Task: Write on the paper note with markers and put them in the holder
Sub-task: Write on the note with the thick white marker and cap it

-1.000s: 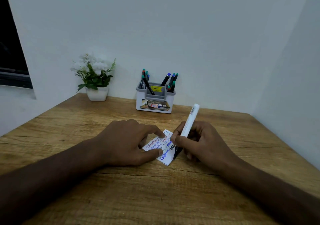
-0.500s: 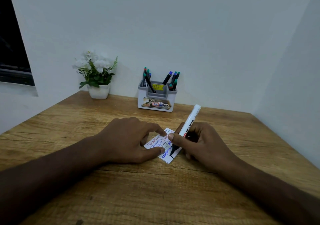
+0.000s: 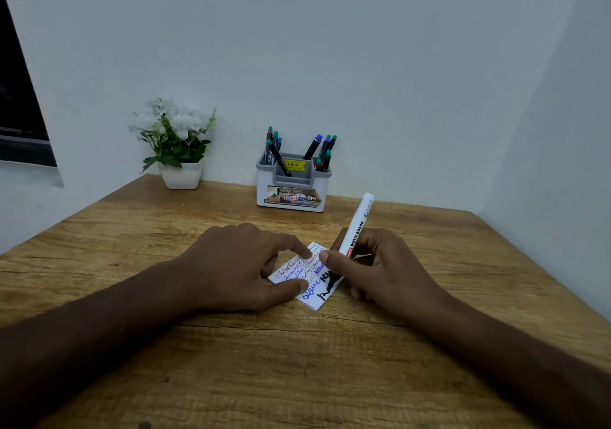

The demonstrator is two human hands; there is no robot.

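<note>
The fingers point(image 3: 334, 261) of the right hand point(image 3: 380, 273) are curled and pinched round a white marker point(image 3: 355, 230). The marker is held at a slant: its black tip is pressed down on the paper note point(image 3: 317, 298), just under the fingers, and its back end is pointed up and away toward the wall. The fingers point(image 3: 304, 251) of the left hand point(image 3: 244, 266) are laid mostly straight on the note, with the thumb pressed on the near side, so the note is kept flat on the counter point(image 3: 297, 379). Nothing is gripped by that hand.

The note is found right between the two hands. It is nearly filled with lines of red, green and blue writing, and a thick black line is being drawn at its near right corner.

The holder point(image 3: 292, 187) is set well beyond the fingers, straight ahead by the wall and a little to the left of the right hand. Other markers point(image 3: 324, 151) are already stood in it, tips down and caps up. A pot of white flowers point(image 3: 175, 144) is seen farther off to the left.

For the coming move, the marker will likely need to be lifted and carried forward by the right hand, since it is already held there. Its long line is already pointed almost at the holder. The cap is not seen.
</note>
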